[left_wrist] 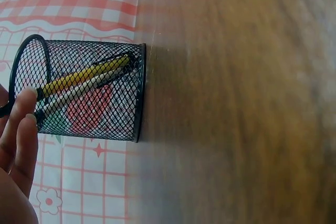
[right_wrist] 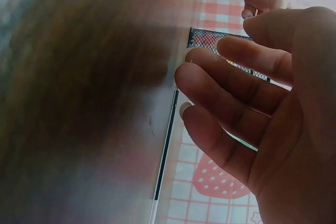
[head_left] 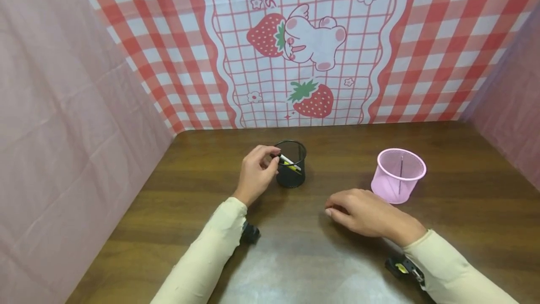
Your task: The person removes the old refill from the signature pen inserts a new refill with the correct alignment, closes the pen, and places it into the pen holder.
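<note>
My left hand [head_left: 258, 172] is at the left side of a black mesh pen holder [head_left: 292, 179], thumb and fingers closing on its rim. Inside, a yellow pen [left_wrist: 86, 73] and a white pen [left_wrist: 86, 87] lean side by side, their dark upper ends right by the fingertips. I cannot tell if the fingers also touch these pens. My right hand [head_left: 364, 212] hovers low over the table with fingers loosely bent, holding nothing. Just beyond it stands a pink mesh pen holder [head_left: 394, 186], upright, with a thin dark line down its inside.
The brown wooden table [head_left: 287, 243] reaches back to a red-and-white strawberry cloth [head_left: 314, 50]. Pale pink cloth [head_left: 76, 130] hangs along the left side, with another at the right. Dark camera mounts sit under both wrists.
</note>
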`<action>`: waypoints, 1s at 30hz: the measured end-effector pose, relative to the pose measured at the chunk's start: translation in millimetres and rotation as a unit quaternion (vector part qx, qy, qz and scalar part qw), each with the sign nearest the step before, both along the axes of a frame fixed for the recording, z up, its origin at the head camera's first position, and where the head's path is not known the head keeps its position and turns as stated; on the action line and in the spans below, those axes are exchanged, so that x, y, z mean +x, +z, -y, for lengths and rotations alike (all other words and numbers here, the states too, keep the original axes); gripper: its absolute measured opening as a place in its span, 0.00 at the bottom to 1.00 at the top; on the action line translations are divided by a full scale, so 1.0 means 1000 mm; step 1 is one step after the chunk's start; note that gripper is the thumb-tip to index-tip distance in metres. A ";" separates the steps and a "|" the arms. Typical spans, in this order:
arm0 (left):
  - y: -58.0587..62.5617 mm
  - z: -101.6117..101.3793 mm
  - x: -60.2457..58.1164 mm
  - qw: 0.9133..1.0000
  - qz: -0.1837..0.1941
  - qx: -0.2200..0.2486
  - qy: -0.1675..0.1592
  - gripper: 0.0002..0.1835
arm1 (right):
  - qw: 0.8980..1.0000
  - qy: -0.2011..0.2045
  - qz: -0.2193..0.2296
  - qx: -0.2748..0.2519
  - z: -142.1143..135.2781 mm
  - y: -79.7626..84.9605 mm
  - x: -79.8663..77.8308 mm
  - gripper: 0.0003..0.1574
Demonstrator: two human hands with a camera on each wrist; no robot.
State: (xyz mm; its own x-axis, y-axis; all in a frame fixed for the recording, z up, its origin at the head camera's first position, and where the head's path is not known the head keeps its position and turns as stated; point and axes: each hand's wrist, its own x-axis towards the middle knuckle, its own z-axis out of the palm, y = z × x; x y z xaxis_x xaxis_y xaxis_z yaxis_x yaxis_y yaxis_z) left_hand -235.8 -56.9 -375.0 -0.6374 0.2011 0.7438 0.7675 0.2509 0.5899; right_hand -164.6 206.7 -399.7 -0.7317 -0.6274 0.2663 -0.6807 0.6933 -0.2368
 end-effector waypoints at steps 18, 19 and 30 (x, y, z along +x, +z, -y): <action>-0.008 0.001 -0.017 0.997 -0.065 0.017 0.037 0.13 | 1.000 -0.011 -0.018 0.003 0.013 0.009 -0.014 0.03; -0.011 0.002 -0.019 0.997 -0.066 0.015 0.037 0.12 | 1.000 -0.011 -0.018 0.004 0.014 0.010 -0.016 0.03; -0.009 0.005 -0.024 0.985 -0.111 -0.102 0.081 0.06 | 0.999 -0.035 0.017 0.022 0.012 0.031 -0.025 0.06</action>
State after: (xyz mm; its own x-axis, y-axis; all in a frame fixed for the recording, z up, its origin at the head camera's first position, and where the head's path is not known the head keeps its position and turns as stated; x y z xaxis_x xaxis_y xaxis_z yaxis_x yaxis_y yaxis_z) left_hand -259.8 -61.5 -384.1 -0.4999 0.2696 0.8231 0.8117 0.4773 0.3366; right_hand -189.8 194.4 -369.1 -0.7819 -0.5854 0.2143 -0.6227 0.7490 -0.2264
